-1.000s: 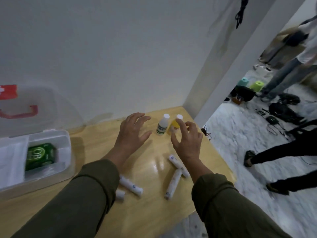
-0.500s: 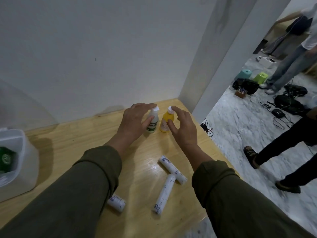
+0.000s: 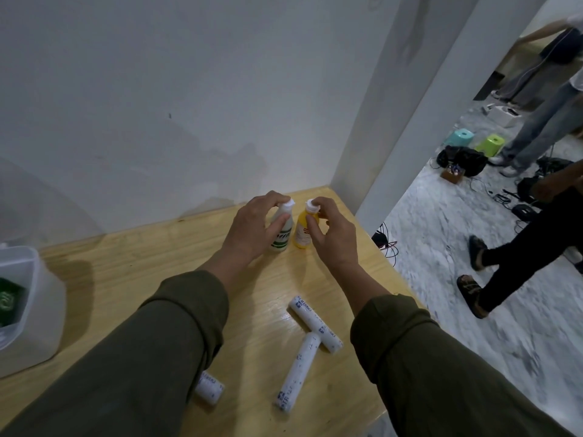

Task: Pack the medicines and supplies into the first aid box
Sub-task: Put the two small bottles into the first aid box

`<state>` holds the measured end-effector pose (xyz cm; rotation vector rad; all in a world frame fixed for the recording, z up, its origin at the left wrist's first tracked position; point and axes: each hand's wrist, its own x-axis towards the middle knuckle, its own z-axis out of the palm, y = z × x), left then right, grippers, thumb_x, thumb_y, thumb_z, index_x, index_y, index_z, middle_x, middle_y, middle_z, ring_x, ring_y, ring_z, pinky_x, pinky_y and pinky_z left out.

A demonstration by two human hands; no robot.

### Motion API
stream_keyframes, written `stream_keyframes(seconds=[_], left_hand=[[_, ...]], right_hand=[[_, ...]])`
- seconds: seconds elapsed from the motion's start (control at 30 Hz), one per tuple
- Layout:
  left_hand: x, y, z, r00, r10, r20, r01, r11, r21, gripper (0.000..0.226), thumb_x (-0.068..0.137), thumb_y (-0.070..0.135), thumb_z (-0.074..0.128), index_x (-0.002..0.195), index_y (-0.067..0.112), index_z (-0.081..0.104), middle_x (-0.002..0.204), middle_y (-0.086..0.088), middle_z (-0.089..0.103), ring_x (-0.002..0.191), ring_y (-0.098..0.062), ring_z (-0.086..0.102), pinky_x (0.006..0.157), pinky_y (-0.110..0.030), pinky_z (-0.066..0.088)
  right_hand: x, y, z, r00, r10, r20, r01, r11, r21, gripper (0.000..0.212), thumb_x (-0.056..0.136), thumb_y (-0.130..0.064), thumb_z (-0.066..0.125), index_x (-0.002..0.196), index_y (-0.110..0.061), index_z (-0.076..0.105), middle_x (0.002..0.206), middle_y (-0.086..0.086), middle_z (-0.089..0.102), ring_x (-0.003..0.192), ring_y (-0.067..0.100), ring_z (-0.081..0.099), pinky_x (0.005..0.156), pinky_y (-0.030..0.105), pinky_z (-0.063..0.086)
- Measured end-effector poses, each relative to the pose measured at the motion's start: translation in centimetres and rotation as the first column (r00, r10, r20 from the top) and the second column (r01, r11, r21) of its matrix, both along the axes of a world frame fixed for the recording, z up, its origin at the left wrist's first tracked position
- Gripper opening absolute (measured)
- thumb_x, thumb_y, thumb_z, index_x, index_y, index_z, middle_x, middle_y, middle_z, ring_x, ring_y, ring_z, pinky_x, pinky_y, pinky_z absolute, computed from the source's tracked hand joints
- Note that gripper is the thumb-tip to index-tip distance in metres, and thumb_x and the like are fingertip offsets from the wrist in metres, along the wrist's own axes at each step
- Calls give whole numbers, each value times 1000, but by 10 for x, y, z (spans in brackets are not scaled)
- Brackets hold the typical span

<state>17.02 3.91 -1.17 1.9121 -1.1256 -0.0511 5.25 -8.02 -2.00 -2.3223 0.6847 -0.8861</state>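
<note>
Both hands have closed in since a moment ago, and my view has swung right so the box (image 3: 30,310) now sits cut off at the left edge, well apart from where I am working. It is open, with a green pack (image 3: 9,305) inside.

My left hand (image 3: 249,228) wraps the white bottle (image 3: 281,230), thumb across its front and fingertips at the cap. My right hand (image 3: 331,234) pinches the yellow bottle (image 3: 303,231) near its neck. Both bottles stand upright on the table (image 3: 132,272), just beside each other near the far corner.

I judge the main risk is the bottles knocking together as I lift, since they almost touch; one could tip and roll off the nearby right edge. A neck pinch may also slip.

Nearer me, three rolls (image 3: 315,323) (image 3: 296,370) (image 3: 209,386) lie loose; my sleeves could sweep them off on the way back to the box.
</note>
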Motion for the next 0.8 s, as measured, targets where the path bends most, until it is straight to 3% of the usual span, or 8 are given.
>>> stream_keyframes(seconds=[0.37, 0.8], left_hand=[[6, 27, 16, 997, 69, -36, -68, 997, 35, 23, 89, 24, 60, 111, 20, 59, 113, 2, 65, 106, -17, 59, 85, -29, 45], [50, 159, 106, 972, 230, 54, -230, 973, -2, 21, 89, 23, 60, 109, 16, 61, 108, 1, 67, 103, -19, 61, 79, -25, 42]], right_hand=[[9, 17, 18, 999, 28, -30, -30, 998, -54, 19, 86, -17, 62, 104, -15, 58, 92, 3, 66, 84, 22, 61, 69, 33, 47], [68, 137, 99, 988, 147, 43, -142, 984, -105, 19, 82, -17, 65, 100, -14, 60, 87, 5, 66, 80, 26, 62, 65, 30, 42]])
